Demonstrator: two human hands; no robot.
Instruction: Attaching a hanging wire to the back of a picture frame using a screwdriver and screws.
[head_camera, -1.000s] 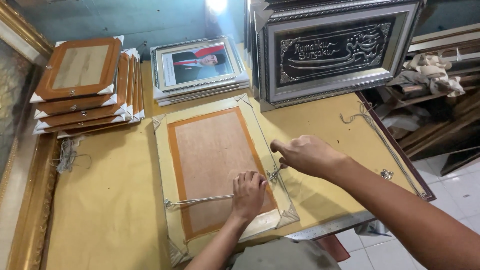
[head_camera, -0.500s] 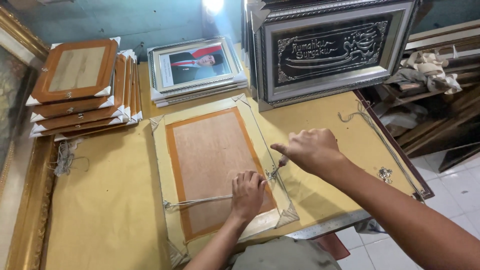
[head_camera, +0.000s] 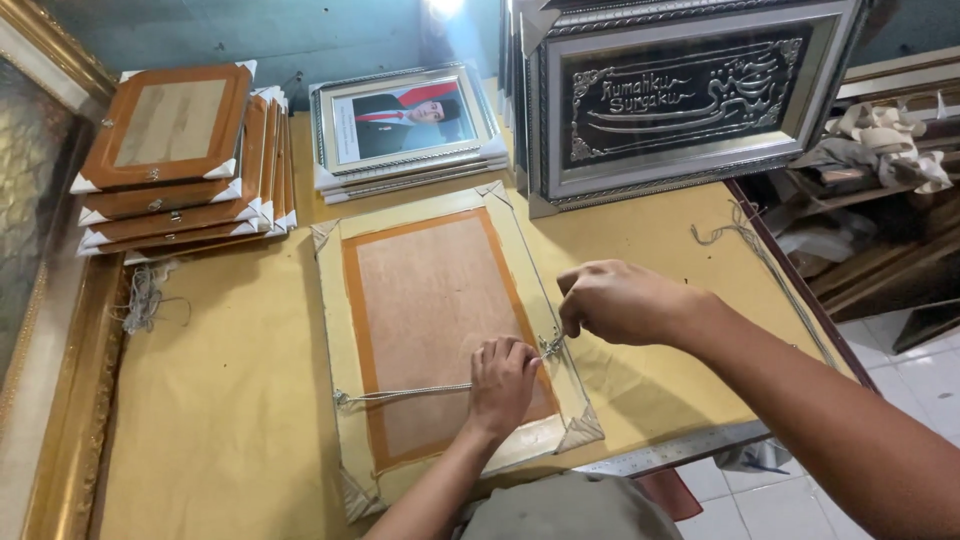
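While the left hand (head_camera: 503, 382) presses knuckles-down on the back of the frame (head_camera: 440, 330), its fingers are curled shut around the cord (head_camera: 405, 393), which runs taut from there to a small fitting at the frame's left edge. The right hand (head_camera: 620, 300) is just beside it, fingers pinched closed on the cord's other end at the metal hanger (head_camera: 551, 346) on the frame's right edge. The frame lies face down in the middle of the table (head_camera: 220, 420), its brown backing board bordered by pale tape and its 4 corners capped with card. Past its top edge rests a short pile of silver frames with a portrait (head_camera: 405, 122) uppermost. To the left, well apart, 1 stack of brown frames (head_camera: 180, 150) leans in a fan, and a loose bundle of string (head_camera: 145, 298) lies below it. A large silver frame with ornate lettering (head_camera: 680, 95) stands upright at the table's far right. A metal ruler (head_camera: 670, 455) sits along the near edge, close to the right forearm.
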